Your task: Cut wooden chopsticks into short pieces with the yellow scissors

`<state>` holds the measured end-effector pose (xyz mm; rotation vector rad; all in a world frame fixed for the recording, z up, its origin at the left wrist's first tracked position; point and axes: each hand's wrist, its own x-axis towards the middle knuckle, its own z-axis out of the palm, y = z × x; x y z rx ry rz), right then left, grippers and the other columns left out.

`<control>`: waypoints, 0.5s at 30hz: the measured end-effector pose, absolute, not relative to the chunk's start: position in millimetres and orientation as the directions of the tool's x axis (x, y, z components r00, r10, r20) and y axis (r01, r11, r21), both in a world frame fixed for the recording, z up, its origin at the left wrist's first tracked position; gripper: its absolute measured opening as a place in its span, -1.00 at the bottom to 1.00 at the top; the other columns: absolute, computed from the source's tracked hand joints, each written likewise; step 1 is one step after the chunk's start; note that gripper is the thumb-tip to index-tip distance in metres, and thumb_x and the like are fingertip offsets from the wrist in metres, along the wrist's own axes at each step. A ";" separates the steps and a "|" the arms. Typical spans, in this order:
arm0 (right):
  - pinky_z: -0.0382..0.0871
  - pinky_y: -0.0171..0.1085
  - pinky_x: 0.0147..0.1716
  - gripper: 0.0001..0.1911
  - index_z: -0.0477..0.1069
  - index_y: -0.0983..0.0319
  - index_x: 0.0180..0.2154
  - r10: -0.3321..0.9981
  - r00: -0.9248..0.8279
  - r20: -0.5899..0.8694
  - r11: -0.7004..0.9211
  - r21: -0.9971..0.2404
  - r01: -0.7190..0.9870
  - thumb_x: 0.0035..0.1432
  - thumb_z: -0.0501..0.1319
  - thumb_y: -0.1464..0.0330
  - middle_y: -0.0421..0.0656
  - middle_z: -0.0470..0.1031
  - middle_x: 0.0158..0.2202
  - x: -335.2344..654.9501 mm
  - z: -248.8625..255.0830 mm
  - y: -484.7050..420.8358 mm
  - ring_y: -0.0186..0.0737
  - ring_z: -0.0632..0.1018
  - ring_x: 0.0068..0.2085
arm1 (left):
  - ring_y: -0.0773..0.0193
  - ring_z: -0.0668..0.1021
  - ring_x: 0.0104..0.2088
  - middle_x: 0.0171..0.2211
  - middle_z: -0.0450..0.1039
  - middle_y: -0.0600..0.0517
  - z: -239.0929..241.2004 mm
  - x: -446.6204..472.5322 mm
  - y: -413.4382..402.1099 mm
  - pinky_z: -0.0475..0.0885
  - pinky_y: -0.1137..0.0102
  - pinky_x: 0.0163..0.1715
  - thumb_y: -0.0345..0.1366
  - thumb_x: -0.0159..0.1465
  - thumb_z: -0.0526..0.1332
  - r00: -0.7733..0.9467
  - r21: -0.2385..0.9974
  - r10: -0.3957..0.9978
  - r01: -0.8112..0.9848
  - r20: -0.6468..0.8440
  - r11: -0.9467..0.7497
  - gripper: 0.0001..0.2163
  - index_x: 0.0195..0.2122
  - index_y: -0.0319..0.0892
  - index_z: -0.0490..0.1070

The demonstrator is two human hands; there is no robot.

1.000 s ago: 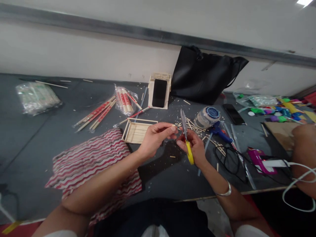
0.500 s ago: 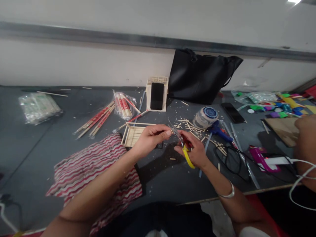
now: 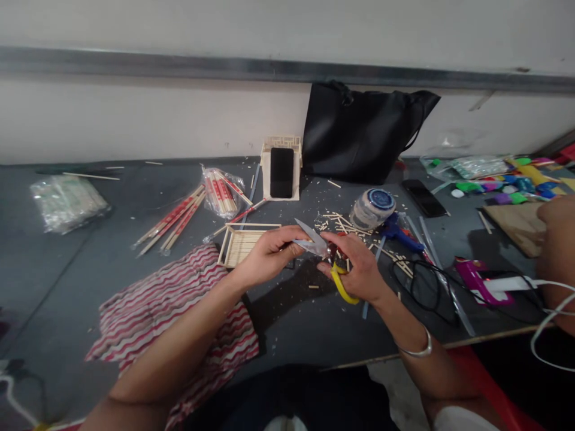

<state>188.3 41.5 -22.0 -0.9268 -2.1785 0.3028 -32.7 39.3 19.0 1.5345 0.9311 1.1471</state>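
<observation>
My right hand [image 3: 359, 269] is closed round scissors [image 3: 320, 245] with a yellow handle, and their blades stand apart, pointing left. The blade tips reach the fingers of my left hand [image 3: 269, 254]. That hand is pinched, and whatever is between its fingertips is hidden. Behind my left hand lies a small frame of pale wooden sticks [image 3: 240, 248], partly covered by the hand. A short cut piece of stick [image 3: 313, 287] rests on the dark table below the scissors. Several cut sticks [image 3: 344, 224] are scattered just beyond my right hand.
A striped cloth [image 3: 179, 299] lies under my left forearm. Farther back are packed chopsticks [image 3: 222, 194], a phone [image 3: 282, 173] leaning on a stick model, and a black bag [image 3: 359, 131]. To the right are a jar [image 3: 372, 209], a blue glue gun [image 3: 399, 233], cables and another person's arm [image 3: 557, 251].
The scissors' blades have opened wider, with their tips now over my left fingers. My left hand has shifted slightly left. The whole view has moved a little.
</observation>
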 end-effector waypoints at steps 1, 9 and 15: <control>0.44 -0.11 -0.18 -0.48 0.36 0.12 0.19 0.692 -0.472 0.546 0.718 -0.456 0.526 0.20 0.30 0.26 -0.13 0.57 -0.26 188.0 -22.1 41.2 -0.09 0.53 -0.25 | 0.21 0.53 -0.38 -0.40 0.57 -0.05 17.7 -33.2 39.6 0.42 0.34 -0.26 -0.27 0.18 0.33 0.267 0.967 0.935 0.036 0.233 -0.251 -0.91 -0.39 -0.08 0.65; 0.41 -0.13 -0.17 -0.56 0.38 0.22 0.16 0.658 -0.514 0.550 0.747 -0.391 0.538 0.28 0.24 0.27 -0.11 0.56 -0.28 186.6 -25.7 40.1 -0.11 0.50 -0.26 | 0.26 0.60 -0.33 -0.33 0.62 -0.06 5.4 -40.5 47.0 0.48 0.38 -0.25 -0.22 0.30 0.28 0.360 0.875 0.841 0.115 0.404 -0.470 -0.83 -0.32 -0.18 0.60; 0.40 -0.12 -0.16 -0.59 0.39 0.21 0.16 0.647 -0.519 0.559 0.754 -0.368 0.543 0.31 0.21 0.27 -0.11 0.55 -0.27 186.7 -27.2 40.4 -0.11 0.49 -0.25 | 0.27 0.62 -0.34 -0.35 0.62 -0.05 1.1 -39.9 47.9 0.50 0.39 -0.29 -0.16 0.34 0.25 0.362 0.837 0.811 0.129 0.460 -0.532 -0.78 -0.33 -0.18 0.57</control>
